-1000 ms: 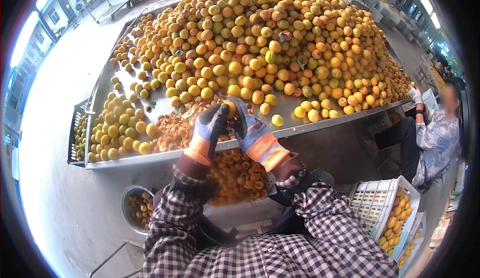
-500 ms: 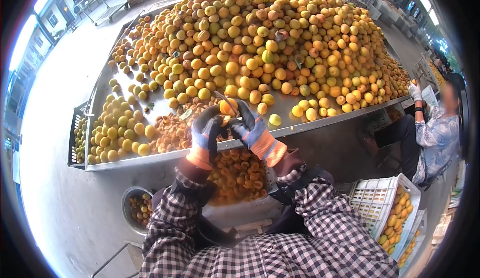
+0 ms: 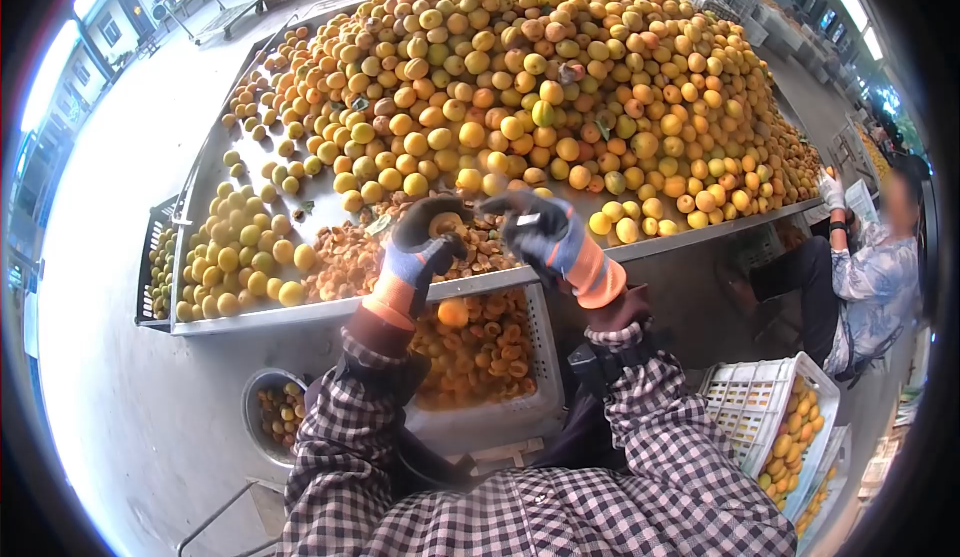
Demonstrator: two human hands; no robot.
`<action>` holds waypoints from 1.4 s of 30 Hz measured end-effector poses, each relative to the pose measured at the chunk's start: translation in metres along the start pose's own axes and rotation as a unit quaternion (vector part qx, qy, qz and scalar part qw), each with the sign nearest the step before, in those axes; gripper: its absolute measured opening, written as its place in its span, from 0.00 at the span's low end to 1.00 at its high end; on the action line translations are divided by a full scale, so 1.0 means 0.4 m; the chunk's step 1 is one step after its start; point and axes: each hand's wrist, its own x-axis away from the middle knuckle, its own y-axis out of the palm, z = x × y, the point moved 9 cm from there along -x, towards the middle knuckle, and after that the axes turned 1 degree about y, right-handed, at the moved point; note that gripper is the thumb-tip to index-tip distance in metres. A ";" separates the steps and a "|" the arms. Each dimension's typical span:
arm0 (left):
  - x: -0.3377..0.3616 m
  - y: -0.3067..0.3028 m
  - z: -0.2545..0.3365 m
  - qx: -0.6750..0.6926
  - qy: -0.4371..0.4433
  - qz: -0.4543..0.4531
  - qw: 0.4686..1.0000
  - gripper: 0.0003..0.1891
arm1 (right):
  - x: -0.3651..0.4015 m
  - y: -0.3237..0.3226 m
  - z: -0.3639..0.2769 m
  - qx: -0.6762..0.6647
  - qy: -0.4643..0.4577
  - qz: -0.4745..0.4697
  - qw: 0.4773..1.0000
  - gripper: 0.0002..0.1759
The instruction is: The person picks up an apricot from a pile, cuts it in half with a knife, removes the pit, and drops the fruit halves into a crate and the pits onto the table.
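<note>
My left hand [image 3: 425,237], in a dark-palmed blue and orange glove, curls around an apricot half [image 3: 447,224] at the table's front edge. My right hand [image 3: 545,232], gloved alike and smeared by motion, is closed on a small knife [image 3: 497,195], whose blade is only a grey blur. A heap of brownish pits and scraps [image 3: 345,262] lies just beyond and beside my left hand. Below, a crate [image 3: 548,357] at my knees holds split apricots [image 3: 480,357], with one bright orange piece [image 3: 453,312] near its far edge.
A large mound of whole apricots [image 3: 520,97] covers the metal table [image 3: 235,329]. Greener ones [image 3: 235,252] are grouped left. A metal bowl [image 3: 252,417] stands lower left, a white crate [image 3: 740,407] lower right. A co-worker [image 3: 870,267] sits right; another person's hands show at the far side.
My hands have moved apart, the right one outward to the right. The whole-looking apricot between them is gone from there, and a bright orange piece now shows over the crate.
</note>
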 end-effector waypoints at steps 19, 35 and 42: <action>0.030 0.134 -0.078 -0.076 0.086 -0.098 0.989 0.19 | 0.013 -0.046 -0.078 -0.139 -0.282 0.226 0.922 0.15; 0.033 0.122 -0.041 -0.287 0.186 -0.036 0.939 0.18 | -0.036 -0.113 0.137 -0.394 -0.072 0.392 0.828 0.15; 0.035 0.120 -0.021 -0.339 0.229 -0.017 0.912 0.18 | -0.069 -0.111 0.269 -0.531 0.020 0.375 0.759 0.15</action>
